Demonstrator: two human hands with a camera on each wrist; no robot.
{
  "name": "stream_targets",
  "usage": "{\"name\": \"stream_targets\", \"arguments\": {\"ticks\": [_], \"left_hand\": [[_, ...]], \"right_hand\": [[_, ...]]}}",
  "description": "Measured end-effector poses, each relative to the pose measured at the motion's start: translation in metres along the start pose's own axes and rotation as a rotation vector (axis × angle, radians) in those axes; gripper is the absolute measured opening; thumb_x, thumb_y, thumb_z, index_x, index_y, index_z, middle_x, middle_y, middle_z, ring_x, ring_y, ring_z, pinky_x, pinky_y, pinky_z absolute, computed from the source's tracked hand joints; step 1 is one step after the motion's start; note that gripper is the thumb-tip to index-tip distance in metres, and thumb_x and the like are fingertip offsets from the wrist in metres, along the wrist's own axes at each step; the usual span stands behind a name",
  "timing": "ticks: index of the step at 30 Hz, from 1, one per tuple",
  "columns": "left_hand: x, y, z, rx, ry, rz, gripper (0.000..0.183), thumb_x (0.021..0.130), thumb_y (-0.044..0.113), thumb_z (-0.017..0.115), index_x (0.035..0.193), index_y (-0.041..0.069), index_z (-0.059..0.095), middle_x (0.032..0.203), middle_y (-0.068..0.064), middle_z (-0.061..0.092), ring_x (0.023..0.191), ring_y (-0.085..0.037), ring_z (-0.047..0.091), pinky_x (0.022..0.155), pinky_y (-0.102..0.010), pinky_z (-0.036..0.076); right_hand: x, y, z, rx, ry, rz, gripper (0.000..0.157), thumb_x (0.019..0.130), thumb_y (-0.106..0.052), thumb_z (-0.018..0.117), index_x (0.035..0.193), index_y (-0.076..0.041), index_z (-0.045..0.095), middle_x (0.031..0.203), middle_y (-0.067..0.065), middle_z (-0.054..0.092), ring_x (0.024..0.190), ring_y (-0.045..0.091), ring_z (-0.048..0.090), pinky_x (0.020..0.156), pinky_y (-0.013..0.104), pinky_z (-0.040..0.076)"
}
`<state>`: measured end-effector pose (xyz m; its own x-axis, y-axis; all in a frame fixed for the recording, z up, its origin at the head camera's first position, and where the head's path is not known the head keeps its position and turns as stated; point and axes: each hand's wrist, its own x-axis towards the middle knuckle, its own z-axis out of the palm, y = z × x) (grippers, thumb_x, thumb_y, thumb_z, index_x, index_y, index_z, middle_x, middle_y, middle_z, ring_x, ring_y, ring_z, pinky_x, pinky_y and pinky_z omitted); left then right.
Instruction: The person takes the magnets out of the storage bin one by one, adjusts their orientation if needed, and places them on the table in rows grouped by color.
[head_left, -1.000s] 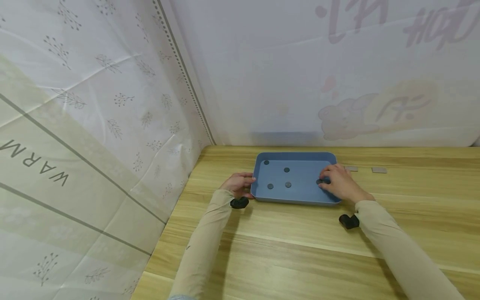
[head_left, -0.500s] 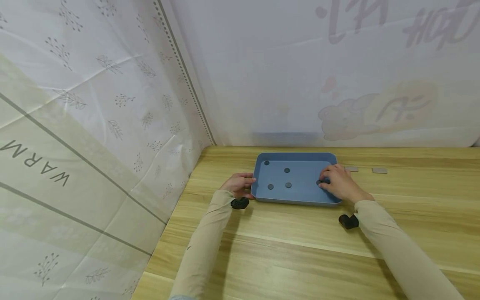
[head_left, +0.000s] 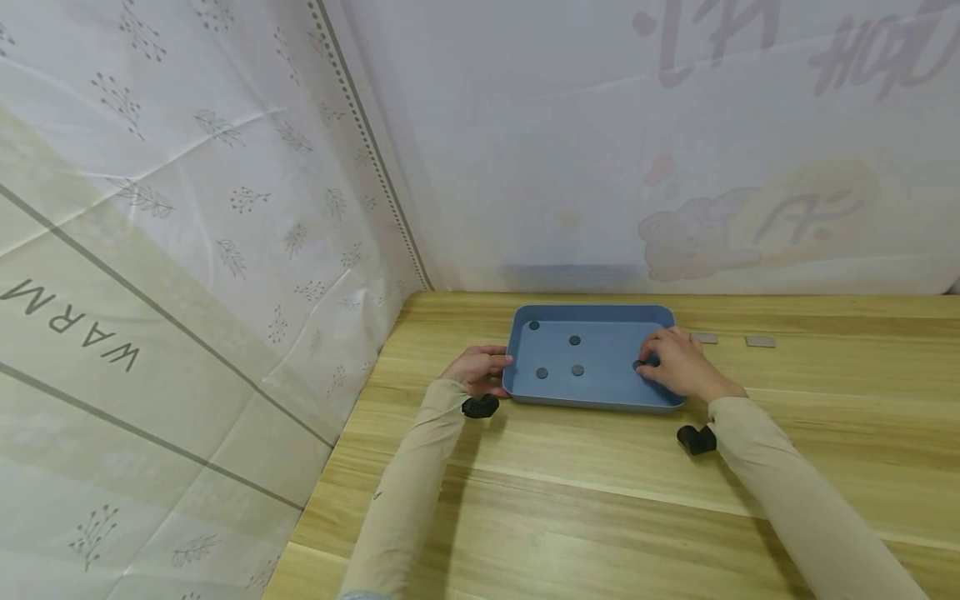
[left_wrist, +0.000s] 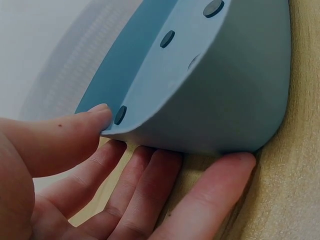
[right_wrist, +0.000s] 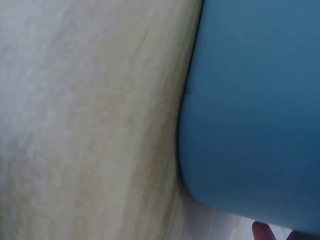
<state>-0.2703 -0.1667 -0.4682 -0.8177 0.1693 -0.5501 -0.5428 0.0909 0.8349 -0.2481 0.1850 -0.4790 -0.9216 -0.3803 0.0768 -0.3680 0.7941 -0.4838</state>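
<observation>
A shallow blue tray (head_left: pixel 592 403) lies on the wooden table, with several small dark grey discs on its floor, among them one disc (head_left: pixel 577 370) near the middle. My left hand (head_left: pixel 477 370) holds the tray's left end; in the left wrist view the thumb (left_wrist: pixel 100 117) lies over the rim and the fingers touch the outer wall. Inside the tray's right end, my right hand (head_left: pixel 678 365) pinches a dark disc (head_left: pixel 638 364), partly covered by the fingers. The right wrist view is mostly the tray's outer wall (right_wrist: pixel 250 110), with only fingertips at the bottom edge.
Two flat greyish rectangular pieces lie right of the tray: one piece (head_left: pixel 705 338) close behind the right hand, another piece (head_left: pixel 761 342) farther right. A printed cloth (head_left: pixel 525 167) hangs behind the table (head_left: pixel 555 517) and along its left side.
</observation>
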Motion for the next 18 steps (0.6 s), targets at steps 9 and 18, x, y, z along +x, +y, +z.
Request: {"name": "stream_targets", "arguments": {"ticks": [9,18], "left_hand": [[-0.0005,0.001,0.0007,-0.015,0.004,-0.005,0.048,0.095,0.006,0.058,0.142,0.003,0.045,0.126,-0.022,0.058,0.104,-0.027,0.06,0.091,-0.057,0.05],[-0.0003,0.0009,0.0009,-0.012,0.009,-0.008,0.046,0.095,0.006,0.058,0.141,0.003,0.047,0.125,-0.021,0.059,0.105,-0.027,0.06,0.092,-0.058,0.049]], "right_hand": [[0.0005,0.0002,0.0004,0.026,0.003,0.008,0.009,0.085,-0.02,0.073,0.083,-0.012,0.069,0.116,0.017,0.06,0.117,0.041,0.04,0.093,0.065,0.024],[0.0005,0.0008,0.0051,0.003,0.029,0.013,0.011,0.085,-0.023,0.072,0.082,-0.013,0.069,0.114,0.015,0.061,0.115,0.038,0.042,0.093,0.06,0.025]]}}
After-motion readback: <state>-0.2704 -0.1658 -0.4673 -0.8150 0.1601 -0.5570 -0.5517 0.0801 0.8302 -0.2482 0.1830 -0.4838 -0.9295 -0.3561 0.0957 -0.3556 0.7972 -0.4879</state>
